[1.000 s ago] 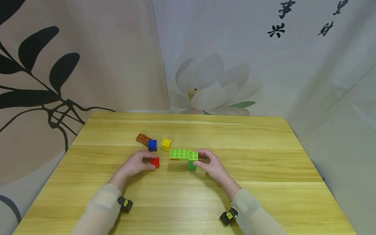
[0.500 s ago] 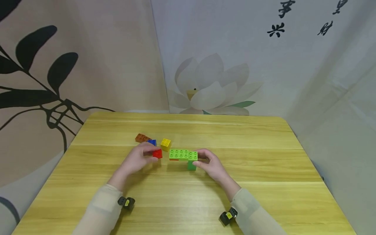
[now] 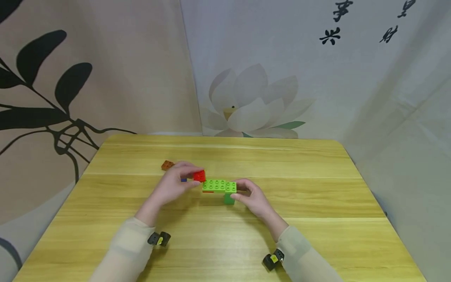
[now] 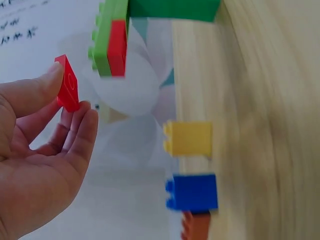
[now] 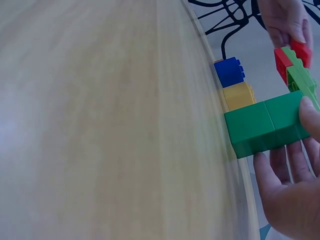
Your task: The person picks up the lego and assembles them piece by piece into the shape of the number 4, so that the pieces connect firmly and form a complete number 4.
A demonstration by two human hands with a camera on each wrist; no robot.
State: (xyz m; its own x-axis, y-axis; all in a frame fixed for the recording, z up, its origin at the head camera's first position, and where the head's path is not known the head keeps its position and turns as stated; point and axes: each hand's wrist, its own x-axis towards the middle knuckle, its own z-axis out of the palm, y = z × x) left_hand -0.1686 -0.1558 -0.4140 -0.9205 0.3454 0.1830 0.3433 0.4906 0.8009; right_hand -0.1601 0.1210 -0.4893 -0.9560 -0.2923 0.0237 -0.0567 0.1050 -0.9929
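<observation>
Two hands: left hand [image 3: 174,187], right hand [image 3: 254,199]. Red bricks: two, one loose red brick [image 3: 199,176] and one thin red plate [image 4: 118,48] under the lime one. Lime plate [image 3: 219,185]: one. Dark green bricks [image 5: 267,127]: two, stacked. Yellow brick [image 4: 190,138]: one. Blue brick [image 4: 193,192]: one. Brown brick [image 3: 167,165]: one. One table [image 3: 317,203]. Two wrist cameras, one [image 3: 159,238] per arm.

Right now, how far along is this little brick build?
Partly built: a lime plate already sits on stacked green bricks, with a red piece fixed beneath its free end; the right hand steadies it. In hand: the left hand pinches a red brick just off the plate's left end, not yet attached. Left loose on the table: yellow, blue and brown bricks.
</observation>
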